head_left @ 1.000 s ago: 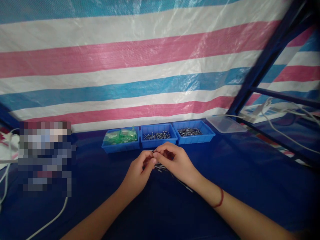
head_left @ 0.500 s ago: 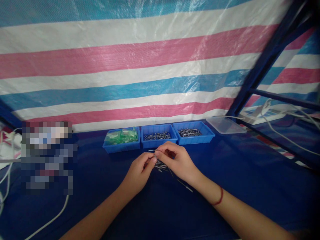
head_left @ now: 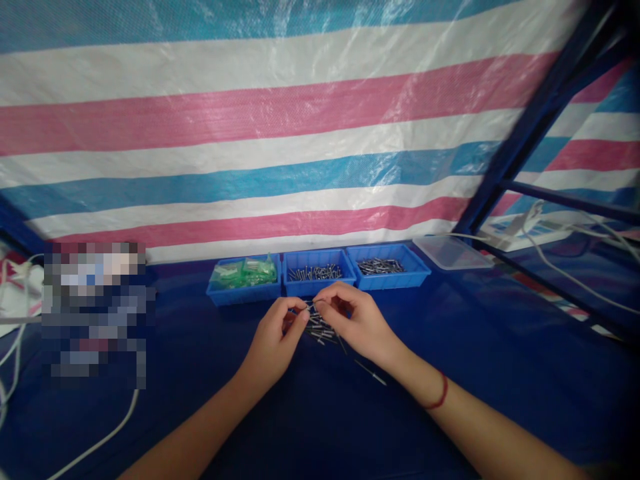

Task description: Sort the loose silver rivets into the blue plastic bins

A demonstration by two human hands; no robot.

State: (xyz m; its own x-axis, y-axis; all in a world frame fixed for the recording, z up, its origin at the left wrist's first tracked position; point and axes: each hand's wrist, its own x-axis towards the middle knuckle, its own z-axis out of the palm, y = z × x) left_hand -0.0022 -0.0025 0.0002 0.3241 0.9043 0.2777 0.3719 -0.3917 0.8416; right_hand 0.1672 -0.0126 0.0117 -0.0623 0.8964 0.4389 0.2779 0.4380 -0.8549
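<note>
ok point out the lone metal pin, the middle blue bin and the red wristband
Lone metal pin [head_left: 372,374]: head view, near its middle
Middle blue bin [head_left: 320,287]: head view, front wall
Red wristband [head_left: 444,392]: head view, outer curve

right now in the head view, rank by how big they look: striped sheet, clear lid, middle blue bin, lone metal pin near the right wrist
1. Striped sheet
2. Middle blue bin
3. Clear lid
4. Lone metal pin
</note>
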